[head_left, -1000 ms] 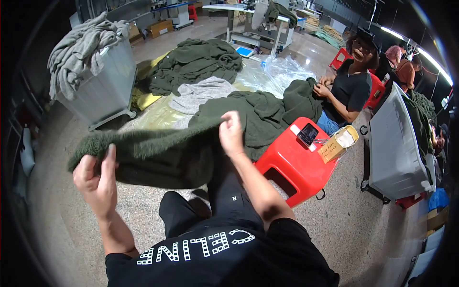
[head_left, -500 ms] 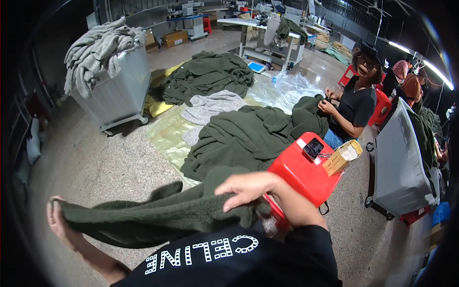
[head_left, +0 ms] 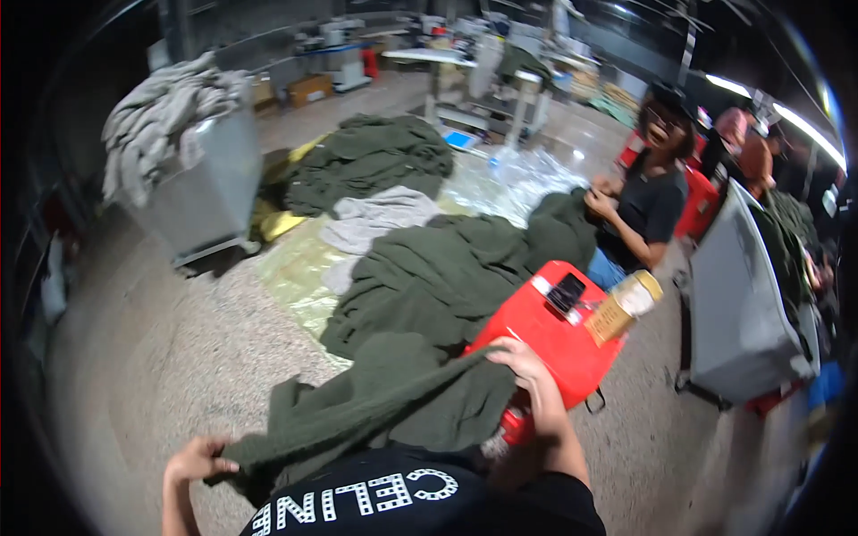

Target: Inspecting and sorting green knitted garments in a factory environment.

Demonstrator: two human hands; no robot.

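Observation:
A dark green fabric piece [head_left: 384, 406] is stretched across in front of my body, its upper edge slanting up to the right. My left hand [head_left: 198, 459] is closed on its lower left end, thumb along the cloth. At the other end, beside the red stool, my right hand [head_left: 521, 360] pinches the upper corner. Folds hang between the two hands and partly cover my shirt front. Just beyond lies a heap of the same green fabric [head_left: 429, 277].
A red stool [head_left: 527, 313] holds a phone [head_left: 566, 293] and a yellow carton [head_left: 618, 313]. A seated person [head_left: 648, 201] handles green fabric. Another green pile [head_left: 371, 161] and grey cloth [head_left: 380, 219] lie on plastic sheeting. Wheeled bins stand left [head_left: 210, 196] and right [head_left: 737, 304].
My left hand has come inward to the right, and my right hand has moved right and outward along the fabric. The cloth's edge now slants, and the view has shifted slightly.

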